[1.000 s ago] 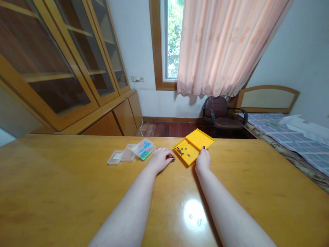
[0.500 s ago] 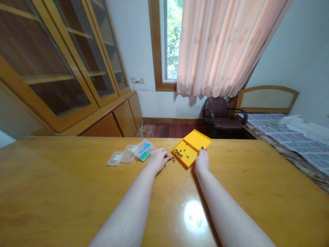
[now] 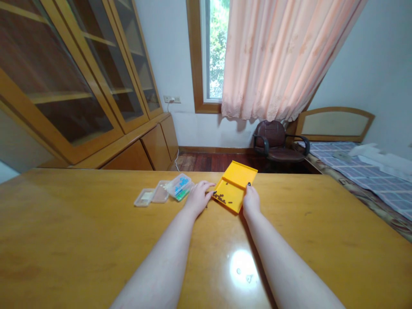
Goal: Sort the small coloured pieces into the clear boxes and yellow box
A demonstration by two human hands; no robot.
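Observation:
My right hand (image 3: 251,202) is closed on the right side of an open yellow plastic box (image 3: 240,174), its lid folded back away from me. Small dark brown pieces (image 3: 220,198) lie in the box's tray, mostly gathered along the near left side, with one or two apart from them. My left hand (image 3: 198,198) is at the tray's left corner, index finger and thumb apart, palm down near the table. Whether the fingertips touch the rim or a piece cannot be made out. One tiny dark piece (image 3: 206,207) lies on the table beside the left hand.
Left of my left hand stand a clear case with blue and green pieces (image 3: 180,187), a clear box (image 3: 161,192) and another with pale contents (image 3: 144,198). They rest on the wooden table (image 3: 96,240). Beyond its far edge is a brown armchair (image 3: 273,139).
The yellow box has shifted left and turned, its left corner now against the left hand's fingers. The pieces inside have slid toward the near left side. The left fingers have spread.

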